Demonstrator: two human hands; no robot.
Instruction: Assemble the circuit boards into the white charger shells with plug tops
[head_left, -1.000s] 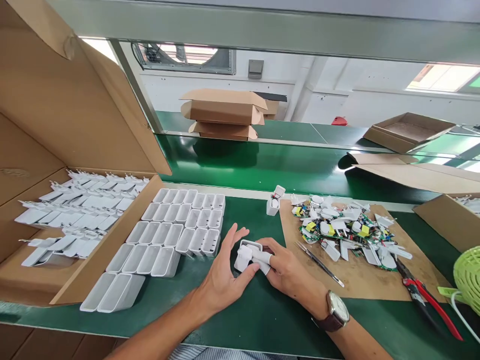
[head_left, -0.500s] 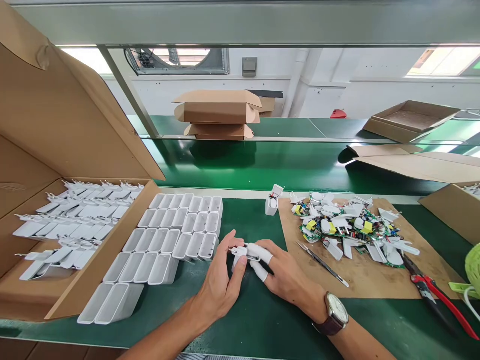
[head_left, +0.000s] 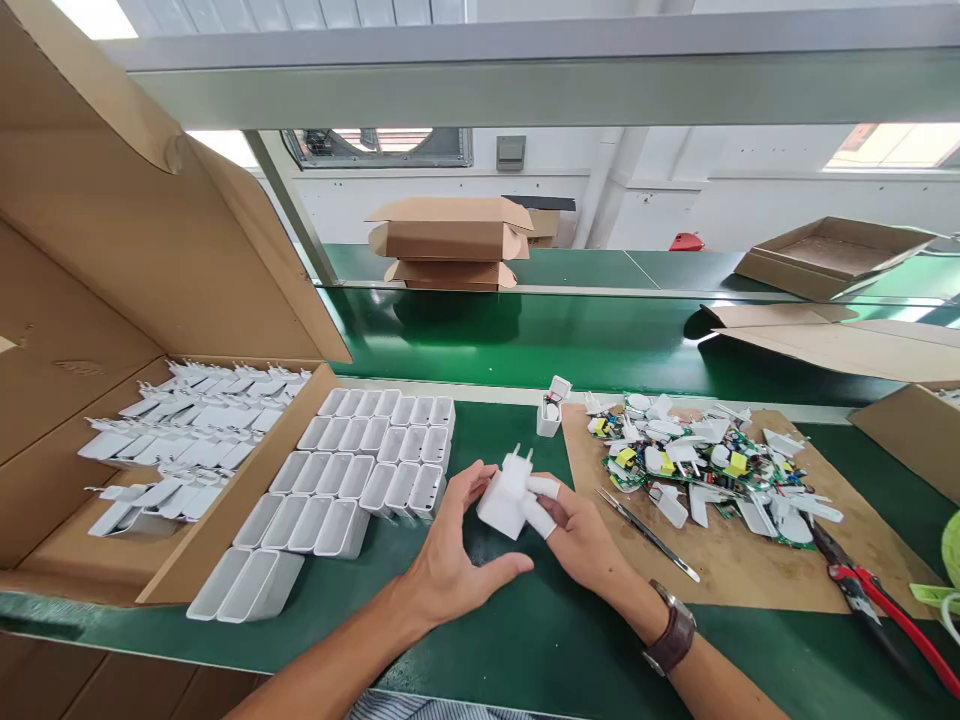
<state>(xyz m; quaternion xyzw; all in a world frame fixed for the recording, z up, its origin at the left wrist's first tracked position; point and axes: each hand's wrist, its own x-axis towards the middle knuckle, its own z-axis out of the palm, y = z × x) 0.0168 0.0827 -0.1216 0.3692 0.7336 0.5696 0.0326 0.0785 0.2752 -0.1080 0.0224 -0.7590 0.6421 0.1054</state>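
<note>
A white charger plug (head_left: 507,497) with two prongs pointing up is held above the green bench. My right hand (head_left: 581,535), with white finger cots on two fingers, grips it from the right. My left hand (head_left: 454,555) sits just left of it, fingers touching its left side and thumb stretched out beneath. Rows of empty white charger shells (head_left: 360,470) lie to the left on the bench.
An open cardboard box (head_left: 90,420) of white plug parts stands at the left. A cardboard sheet (head_left: 720,570) on the right carries a pile of circuit boards and white parts (head_left: 697,465), tweezers (head_left: 649,535) and red-handled cutters (head_left: 874,600). A small upright shell (head_left: 551,408) stands behind.
The two pieces pressed together between both hands are now one charger, lifted and turned prongs-up in my right hand. My left hand has loosened and its thumb dropped away.
</note>
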